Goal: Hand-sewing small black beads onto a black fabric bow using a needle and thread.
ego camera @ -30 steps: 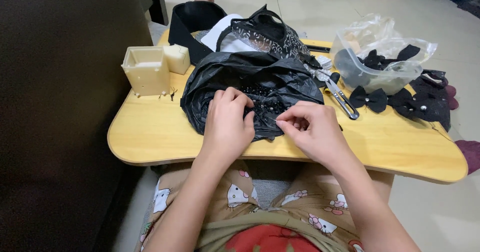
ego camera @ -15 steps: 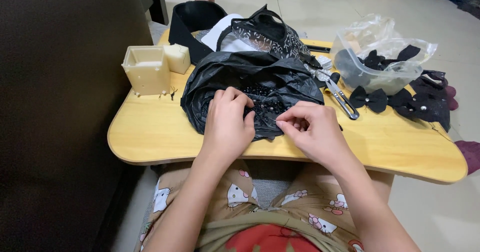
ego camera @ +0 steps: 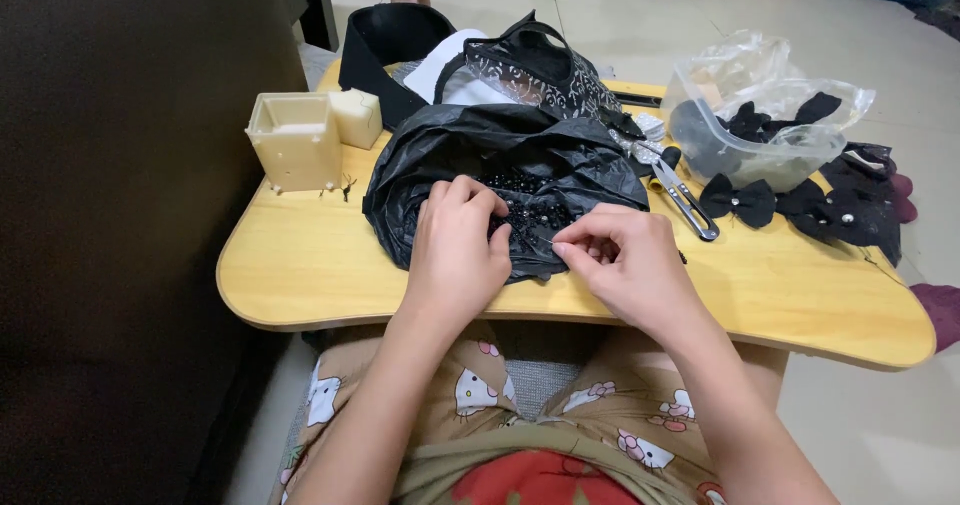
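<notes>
A crumpled black plastic bag (ego camera: 500, 160) lies open in the middle of a small yellow lap table (ego camera: 300, 265), with many small black beads (ego camera: 525, 215) heaped in its front fold. My left hand (ego camera: 455, 250) rests on the bag's near edge, fingers curled down into the beads. My right hand (ego camera: 625, 265) sits just right of it, thumb and forefinger pinched together at the bead pile; what they pinch is too small to tell.
A cream plastic box (ego camera: 295, 140) stands at the table's back left. Small snips (ego camera: 685, 195) lie right of the bag. Black fabric bows (ego camera: 740, 200) and a clear plastic bag of bows (ego camera: 770, 115) sit at the right. A patterned black pouch (ego camera: 540, 65) is behind.
</notes>
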